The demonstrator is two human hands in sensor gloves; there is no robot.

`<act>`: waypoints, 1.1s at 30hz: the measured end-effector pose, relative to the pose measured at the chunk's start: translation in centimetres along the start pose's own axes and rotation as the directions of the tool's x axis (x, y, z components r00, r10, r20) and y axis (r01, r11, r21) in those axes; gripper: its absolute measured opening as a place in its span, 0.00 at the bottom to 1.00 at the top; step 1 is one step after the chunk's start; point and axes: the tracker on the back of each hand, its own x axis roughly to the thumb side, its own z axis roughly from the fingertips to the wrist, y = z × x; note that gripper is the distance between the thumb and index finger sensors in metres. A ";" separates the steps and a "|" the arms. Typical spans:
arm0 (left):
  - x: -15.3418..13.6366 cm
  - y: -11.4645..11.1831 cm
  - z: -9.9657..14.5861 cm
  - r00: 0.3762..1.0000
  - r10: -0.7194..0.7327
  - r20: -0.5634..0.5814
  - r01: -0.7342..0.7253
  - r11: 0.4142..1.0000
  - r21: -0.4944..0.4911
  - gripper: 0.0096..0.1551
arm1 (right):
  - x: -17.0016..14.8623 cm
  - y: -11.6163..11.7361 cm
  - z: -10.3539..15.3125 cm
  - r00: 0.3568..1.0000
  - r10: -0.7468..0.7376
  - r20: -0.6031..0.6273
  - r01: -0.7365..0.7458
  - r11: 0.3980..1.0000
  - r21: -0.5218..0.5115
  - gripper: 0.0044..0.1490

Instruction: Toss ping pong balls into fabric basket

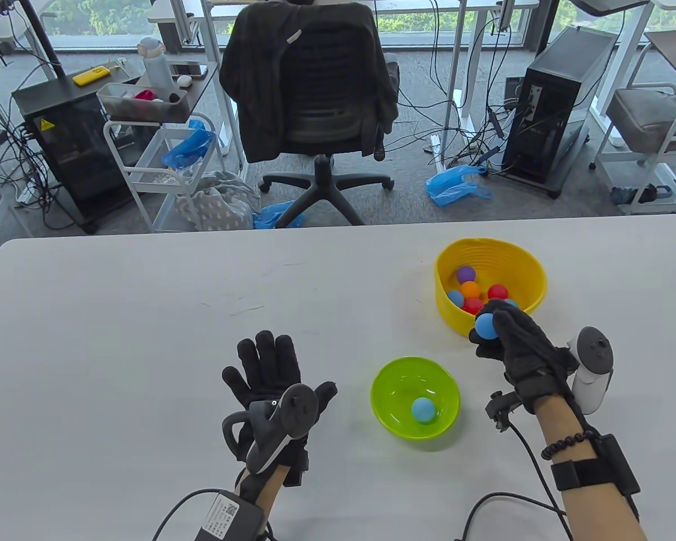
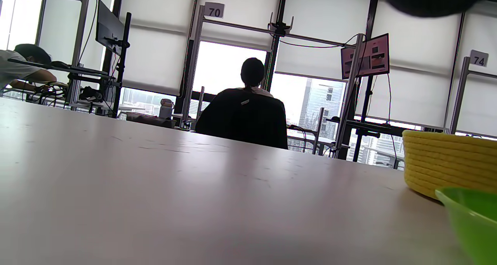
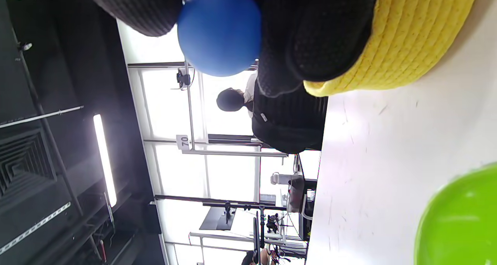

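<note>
A yellow fabric basket (image 1: 526, 267) stands at the table's right and holds several coloured balls (image 1: 471, 289). It also shows in the left wrist view (image 2: 446, 160) and the right wrist view (image 3: 411, 36). My right hand (image 1: 512, 344) grips a blue ball (image 1: 486, 326) just in front of the basket's near rim; the ball fills the top of the right wrist view (image 3: 219, 30). A green bowl (image 1: 391, 375) in front holds one light blue ball (image 1: 423, 409). My left hand (image 1: 267, 372) rests flat on the table with fingers spread, empty.
The green bowl's rim shows at the right in the left wrist view (image 2: 470, 214) and at the lower right in the right wrist view (image 3: 462, 222). An office chair (image 1: 315, 96) stands beyond the table's far edge.
</note>
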 end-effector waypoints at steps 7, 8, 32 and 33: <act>-0.1 0.1 -0.1 1.000 -0.005 -0.011 0.005 1.000 -0.002 0.64 | -0.5 -1.4 -1.7 0.987 -0.154 -0.040 0.154 0.988 -0.005 0.53; -0.1 0.1 -0.1 1.000 -0.005 -0.013 0.005 1.000 -0.003 0.64 | -0.6 -1.5 -1.9 0.985 -0.167 -0.052 0.168 0.986 0.015 0.55; -0.2 0.1 -0.1 0.999 0.033 -0.015 -0.034 0.999 -0.020 0.64 | 4.0 3.4 2.6 0.931 0.230 0.284 -0.242 0.970 0.008 0.34; -0.2 0.1 -0.1 0.999 0.035 -0.014 -0.035 0.999 -0.019 0.64 | 4.0 3.8 3.0 0.911 0.272 0.310 -0.290 0.957 0.011 0.33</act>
